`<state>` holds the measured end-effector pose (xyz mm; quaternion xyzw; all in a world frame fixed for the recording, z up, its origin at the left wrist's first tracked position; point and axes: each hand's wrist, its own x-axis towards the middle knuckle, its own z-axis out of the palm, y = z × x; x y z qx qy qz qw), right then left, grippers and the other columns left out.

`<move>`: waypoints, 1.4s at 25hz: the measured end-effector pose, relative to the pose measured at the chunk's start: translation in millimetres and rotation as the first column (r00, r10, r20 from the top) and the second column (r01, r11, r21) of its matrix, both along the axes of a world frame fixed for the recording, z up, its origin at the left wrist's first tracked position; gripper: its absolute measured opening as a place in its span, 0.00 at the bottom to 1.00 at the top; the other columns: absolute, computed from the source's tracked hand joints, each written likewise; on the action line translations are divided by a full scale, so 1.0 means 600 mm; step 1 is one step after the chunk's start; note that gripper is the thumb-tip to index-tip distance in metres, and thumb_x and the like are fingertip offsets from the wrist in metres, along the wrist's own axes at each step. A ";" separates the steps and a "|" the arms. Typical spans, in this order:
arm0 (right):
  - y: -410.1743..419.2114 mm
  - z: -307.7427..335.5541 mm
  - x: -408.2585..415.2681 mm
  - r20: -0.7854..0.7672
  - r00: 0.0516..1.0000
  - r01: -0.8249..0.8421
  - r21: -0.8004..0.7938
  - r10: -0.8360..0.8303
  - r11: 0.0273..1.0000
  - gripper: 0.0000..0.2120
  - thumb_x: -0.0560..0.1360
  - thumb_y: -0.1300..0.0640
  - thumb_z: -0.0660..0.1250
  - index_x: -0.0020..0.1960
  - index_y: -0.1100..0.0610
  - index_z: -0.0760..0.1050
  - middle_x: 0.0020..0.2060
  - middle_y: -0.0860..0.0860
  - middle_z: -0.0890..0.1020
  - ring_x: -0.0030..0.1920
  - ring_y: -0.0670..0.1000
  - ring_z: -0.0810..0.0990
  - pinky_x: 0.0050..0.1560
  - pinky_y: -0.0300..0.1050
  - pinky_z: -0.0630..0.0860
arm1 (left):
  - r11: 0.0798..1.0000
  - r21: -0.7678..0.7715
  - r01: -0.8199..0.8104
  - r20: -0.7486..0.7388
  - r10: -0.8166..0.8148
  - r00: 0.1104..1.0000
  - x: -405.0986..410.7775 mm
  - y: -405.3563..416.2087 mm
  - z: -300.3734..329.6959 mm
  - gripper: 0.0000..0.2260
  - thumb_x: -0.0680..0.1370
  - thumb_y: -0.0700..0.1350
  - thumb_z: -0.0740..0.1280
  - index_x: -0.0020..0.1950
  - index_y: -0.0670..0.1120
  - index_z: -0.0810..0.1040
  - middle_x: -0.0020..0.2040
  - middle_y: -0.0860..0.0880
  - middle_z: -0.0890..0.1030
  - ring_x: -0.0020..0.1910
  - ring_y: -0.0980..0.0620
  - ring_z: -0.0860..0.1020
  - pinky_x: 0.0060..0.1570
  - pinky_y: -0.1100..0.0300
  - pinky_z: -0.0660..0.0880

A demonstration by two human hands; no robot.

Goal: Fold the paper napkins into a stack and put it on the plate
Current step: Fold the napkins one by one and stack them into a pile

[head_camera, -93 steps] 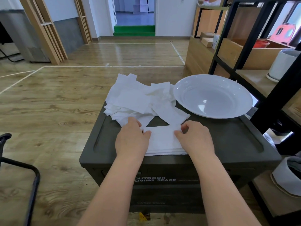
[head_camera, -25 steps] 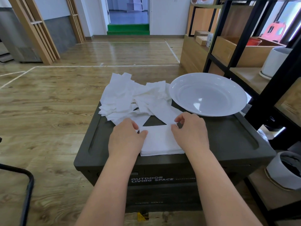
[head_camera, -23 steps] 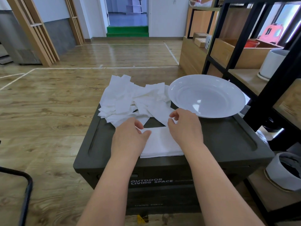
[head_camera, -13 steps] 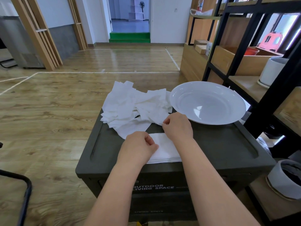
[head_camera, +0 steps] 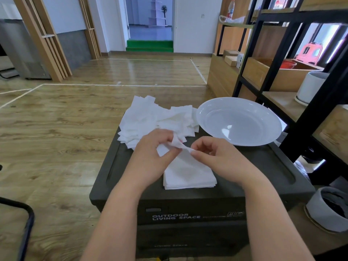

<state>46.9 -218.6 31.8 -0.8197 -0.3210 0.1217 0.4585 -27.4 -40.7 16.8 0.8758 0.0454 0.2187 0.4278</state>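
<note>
Napkins sit in two groups on the dark storage box [head_camera: 259, 172]: a loose, unfolded heap [head_camera: 150, 119] at the far side, just left of the white plate [head_camera: 239, 120], and a squared folded stack [head_camera: 189, 176] near the front edge. A moment ago both hands were flat on that stack, pressing its edges true; now they have lifted off it and share one fresh napkin [head_camera: 178, 143] drawn from the heap. The left hand [head_camera: 152, 149] pinches its crumpled upper end between thumb and fingers, while the right hand [head_camera: 216, 157] nips the other corner between thumb and forefinger, its remaining fingers curled in. The sheet hangs slack between them, just above the stack, not yet creased. That shift suggests the previous napkin is finished and a new fold is beginning. With much of the heap untouched and the plate bare, the task looks well short of done; the stack has yet to be moved across.
</note>
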 end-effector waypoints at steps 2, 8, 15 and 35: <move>-0.004 -0.006 -0.007 -0.124 0.992 0.025 0.124 -0.009 0.992 0.06 0.74 0.46 0.67 0.49 0.45 0.78 0.42 0.44 0.83 0.42 0.43 0.81 0.43 0.35 0.76 | 0.999 -0.052 0.003 -0.001 -0.003 1.000 -0.002 0.003 -0.001 0.06 0.75 0.51 0.67 0.38 0.60 0.77 0.36 0.63 0.77 0.37 0.65 0.73 0.37 0.72 0.65; 0.011 -0.020 0.005 -0.252 0.935 0.314 0.260 -0.250 0.913 0.04 0.76 0.52 0.67 0.45 0.47 0.81 0.38 0.38 0.84 0.40 0.36 0.81 0.33 0.26 0.73 | 0.857 -0.512 -0.058 -0.100 0.008 0.995 -0.004 0.003 0.004 0.05 0.75 0.50 0.70 0.48 0.51 0.80 0.40 0.55 0.85 0.38 0.60 0.83 0.35 0.70 0.74; 0.011 -0.045 0.018 -0.241 0.828 0.547 0.141 -0.507 0.825 0.12 0.72 0.45 0.70 0.36 0.52 0.81 0.35 0.45 0.83 0.38 0.45 0.80 0.38 0.38 0.74 | 0.920 -0.288 -0.264 -0.388 0.140 0.911 0.003 0.000 -0.017 0.09 0.77 0.51 0.66 0.41 0.49 0.81 0.31 0.48 0.83 0.24 0.59 0.76 0.36 0.61 0.71; 0.015 -0.069 0.022 0.020 0.850 0.518 -0.218 -0.526 0.827 0.13 0.71 0.60 0.68 0.52 0.48 0.71 0.42 0.46 0.76 0.38 0.44 0.74 0.30 0.37 0.70 | 0.924 0.113 -0.366 -0.450 0.376 0.810 0.021 -0.011 -0.046 0.10 0.72 0.52 0.70 0.34 0.52 0.74 0.34 0.56 0.76 0.30 0.58 0.73 0.26 0.63 0.64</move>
